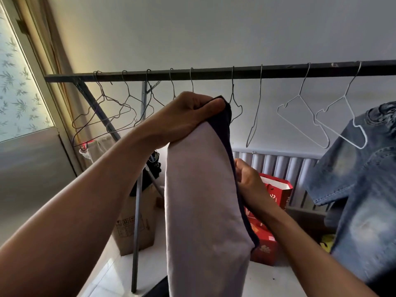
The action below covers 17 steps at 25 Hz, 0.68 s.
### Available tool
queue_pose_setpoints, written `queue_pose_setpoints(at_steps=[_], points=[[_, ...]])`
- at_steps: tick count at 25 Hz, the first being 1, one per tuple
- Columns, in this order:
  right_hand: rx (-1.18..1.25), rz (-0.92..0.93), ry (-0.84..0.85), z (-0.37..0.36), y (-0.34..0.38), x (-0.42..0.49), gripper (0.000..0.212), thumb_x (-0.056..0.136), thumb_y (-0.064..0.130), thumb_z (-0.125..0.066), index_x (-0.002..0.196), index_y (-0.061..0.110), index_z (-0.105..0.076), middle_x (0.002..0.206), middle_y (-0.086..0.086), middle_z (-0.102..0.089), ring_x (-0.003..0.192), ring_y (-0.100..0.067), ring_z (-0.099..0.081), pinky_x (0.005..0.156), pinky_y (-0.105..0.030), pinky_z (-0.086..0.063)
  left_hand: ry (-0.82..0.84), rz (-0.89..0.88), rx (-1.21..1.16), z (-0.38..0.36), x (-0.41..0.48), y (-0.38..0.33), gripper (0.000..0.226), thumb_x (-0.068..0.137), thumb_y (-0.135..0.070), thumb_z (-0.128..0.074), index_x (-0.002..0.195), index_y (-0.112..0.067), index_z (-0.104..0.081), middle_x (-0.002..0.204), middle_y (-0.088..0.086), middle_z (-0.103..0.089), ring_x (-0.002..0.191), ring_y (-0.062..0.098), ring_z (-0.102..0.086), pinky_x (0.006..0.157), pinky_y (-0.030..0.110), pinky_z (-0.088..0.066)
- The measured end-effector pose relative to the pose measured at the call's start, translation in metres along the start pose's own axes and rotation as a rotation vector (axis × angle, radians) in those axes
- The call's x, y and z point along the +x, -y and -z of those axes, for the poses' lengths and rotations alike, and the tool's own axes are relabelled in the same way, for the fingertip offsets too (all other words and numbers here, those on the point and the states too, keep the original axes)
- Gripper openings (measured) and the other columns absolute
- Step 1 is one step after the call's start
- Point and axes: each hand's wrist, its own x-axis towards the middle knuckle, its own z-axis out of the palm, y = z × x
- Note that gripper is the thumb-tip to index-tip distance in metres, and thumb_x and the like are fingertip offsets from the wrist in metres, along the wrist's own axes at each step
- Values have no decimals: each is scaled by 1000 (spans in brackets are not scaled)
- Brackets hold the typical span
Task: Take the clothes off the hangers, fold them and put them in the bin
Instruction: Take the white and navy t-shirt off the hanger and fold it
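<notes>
Where the cloth hangs: pale lilac, navy-edged garment (203, 200) dangles lengthwise before the black metal rail (278, 70).
Left hand (186, 114): uppermost, gripping its top end.
Right hand (249, 183): lower, pinching the right edge midway.
Bin: out of view.

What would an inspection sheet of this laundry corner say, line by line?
Surface: white tiled floor; no table seen.
Job's things: pale garment with a dark edge, held up; denim jacket hanging at right; empty wire hangers on the dark rail; bin not seen.
Clutter: cardboard box and red paper bag on the floor.
Hands: left hand grips the garment's top; right hand holds its right edge.
Cables: nothing seen.
Surroundings: radiator, plain wall, patterned frosted window at left.
</notes>
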Motion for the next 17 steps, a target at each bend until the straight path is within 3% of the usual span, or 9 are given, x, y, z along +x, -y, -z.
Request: queue_pose_setpoints(at_steps=[3, 5, 7, 10, 12, 14, 16, 17], points=[[346, -156, 156, -7, 14, -25, 34, 86, 48, -50, 77, 31, -78, 77, 7, -73, 77, -15, -68, 67, -21, -51, -12, 52, 52, 4, 0, 3, 43, 100, -33, -50, 69, -5, -59, 59, -5, -48, 53, 3, -39, 50, 13, -36], [394, -181, 291, -12, 20, -39, 43, 68, 71, -59, 77, 33, -77, 80, 11, -74, 78, -6, -71, 67, -17, -53, -37, 85, 76, 10, 1, 6, 47, 99, -35, -51, 74, 4, -60, 62, 1, -48, 56, 6, -40, 50, 14, -36], [201, -108, 295, -18, 19, -40, 43, 63, 62, -77, 92, 32, -67, 92, 10, -72, 83, -2, -70, 66, -16, -54, -62, 100, 105, 14, 3, 7, 47, 98, -35, -54, 74, 4, -62, 62, 2, -48, 55, 5, -39, 49, 14, -35], [95, -10, 157, -23, 22, -33, 26, 78, 35, -69, 102, 32, -60, 99, 9, -71, 88, -3, -69, 70, -17, -54, -148, 129, 98, 21, 7, 13, 33, 95, -35, -59, 77, -10, -70, 62, -4, -59, 54, 0, -47, 53, 12, -40], [113, 26, 109, -21, 23, -29, 16, 86, 25, -65, 102, 28, -64, 96, 10, -74, 88, -6, -70, 72, -19, -55, -242, 211, -244, 23, 0, 23, 30, 97, -40, -54, 98, -15, -71, 87, -1, -72, 74, 3, -64, 67, 16, -52], [131, 38, 85, -17, 26, -25, 15, 89, 19, -64, 102, 25, -67, 98, 8, -74, 91, -10, -70, 76, -23, -56, -226, 312, -763, 20, -17, 44, 59, 95, -61, -33, 121, -18, -63, 117, 4, -69, 99, 14, -69, 83, 28, -56], [151, 43, 62, -13, 27, -19, 16, 89, 16, -64, 104, 22, -68, 100, 5, -75, 93, -13, -70, 80, -26, -56, -109, 427, -1048, 2, -50, 70, 90, 79, -81, -20, 122, -17, -67, 121, 9, -69, 106, 23, -68, 86, 38, -56], [157, 42, 48, -11, 28, -17, 16, 90, 15, -64, 103, 23, -68, 100, 6, -75, 93, -12, -70, 79, -24, -56, -61, 478, -1098, -15, -69, 79, 96, 69, -86, -26, 116, -16, -72, 119, 12, -70, 105, 26, -69, 87, 41, -55]])
